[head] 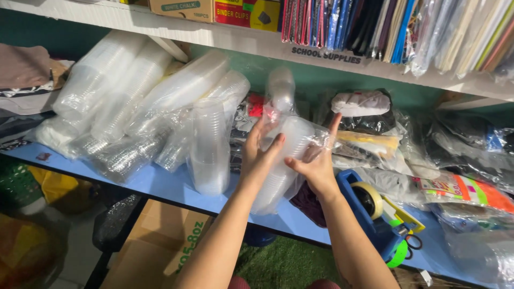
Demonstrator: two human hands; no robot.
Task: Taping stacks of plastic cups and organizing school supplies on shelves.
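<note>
Head view: both hands meet in the middle of the scene on a sleeve of clear plastic cups (286, 160), a long stack wrapped in thin clear film. It leans with its near end down on the blue shelf (171, 187) and its far end tilted up toward the green back wall.

The left hand (261, 152) lies against the left side of the sleeve, fingers loosely curled around it and pressing on the wrap. The right hand (317, 163) is on the right side, fingers spread, the forefinger pointing up, the thumb reaching in across the film; it looks to be gathering loose wrap rather than squeezing the cups.

To the left, more sleeves of cups (139, 107) lie piled at a slant, and one short stack (210, 147) stands upright just beside the left wrist. To the right, near the right forearm, sits a blue tape dispenser (375, 211) with scissors (411, 241) beside it; bagged goods (369, 123) lie further back.

Judging by look, the sleeve is light but long and floppy: the cups are thin and would crack or dent under a hard pinch, and the film is slick and can slide over them. A hold with both palms around the middle of the stack, or one hand under the near end, seems safest; loose film alone would likely tear or slip.
</note>
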